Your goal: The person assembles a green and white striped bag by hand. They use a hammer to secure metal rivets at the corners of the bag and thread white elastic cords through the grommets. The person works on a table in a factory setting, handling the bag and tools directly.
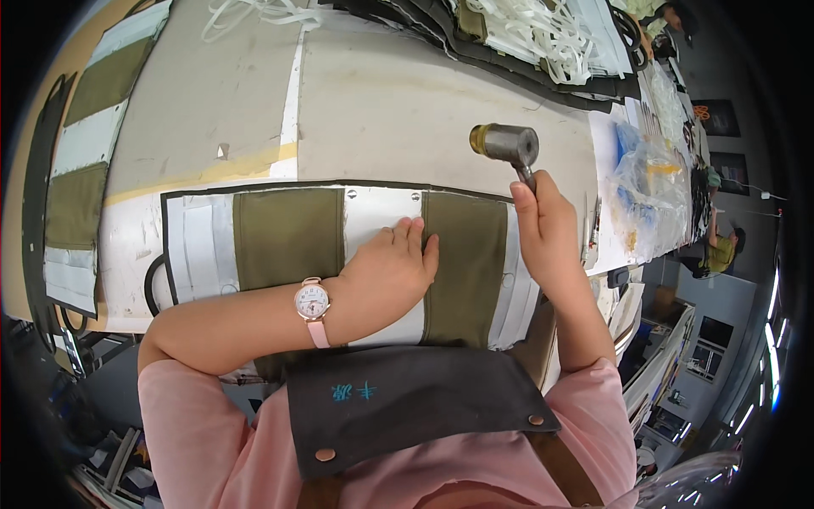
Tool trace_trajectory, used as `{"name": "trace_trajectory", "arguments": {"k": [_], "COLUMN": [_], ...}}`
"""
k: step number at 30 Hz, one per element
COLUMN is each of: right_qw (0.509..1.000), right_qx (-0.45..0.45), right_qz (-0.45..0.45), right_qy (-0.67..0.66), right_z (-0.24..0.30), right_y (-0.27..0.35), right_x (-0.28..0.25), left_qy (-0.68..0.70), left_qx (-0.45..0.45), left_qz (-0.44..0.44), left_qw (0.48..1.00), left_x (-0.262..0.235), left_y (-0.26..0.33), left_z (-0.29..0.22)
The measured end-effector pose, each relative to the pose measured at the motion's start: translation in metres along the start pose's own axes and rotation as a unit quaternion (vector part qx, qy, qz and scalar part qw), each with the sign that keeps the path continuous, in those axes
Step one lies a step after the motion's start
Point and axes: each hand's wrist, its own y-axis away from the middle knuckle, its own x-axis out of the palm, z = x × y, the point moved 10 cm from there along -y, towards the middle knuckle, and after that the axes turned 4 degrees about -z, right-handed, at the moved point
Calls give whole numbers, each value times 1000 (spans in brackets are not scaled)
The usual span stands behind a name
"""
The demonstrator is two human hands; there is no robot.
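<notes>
In my right hand (547, 222) is a hammer (513, 144), raised above the table. Its thick head is metal with a yellowish face at one end; my fingers are wrapped round the handle. My left hand (392, 265) lies palm down, fingers stretched, on a sewn panel (286, 225) with dark edging and olive and white sections. The fingertips rest on the white middle section, just below a small round metal fastener (415, 197). A second fastener (352, 194) sits near the same top edge, to its left.
A similar panel (78, 182) lies at the left edge of the table (203, 110). Dark panels and tangled white straps (551, 38) are piled at the back right. Clear plastic bags (649, 191) lie on the right. Another person (723, 251) is farther off.
</notes>
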Motion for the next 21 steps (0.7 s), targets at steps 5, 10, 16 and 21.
{"name": "trace_trajectory", "arguments": {"k": [5,10,16,21], "right_qw": [980,994,965,985], "right_qx": [-60,-55,-202,-152], "right_qz": [128,80,142,81], "right_qy": [140,-54,91,4], "right_z": [-23,47,76,92], "right_y": [10,-16,-13,-28], "right_x": [59,18,121,66], "left_qy": [0,-23,56,-16], "left_qx": [0,-3,-21,-23], "left_qz": [-20,-20,156,-43], "left_qw": [1000,1000,986,999], "left_x": [2,3,23,-7], "left_y": [-1,4,-3,6], "left_z": [-2,-4,-5,-5]}}
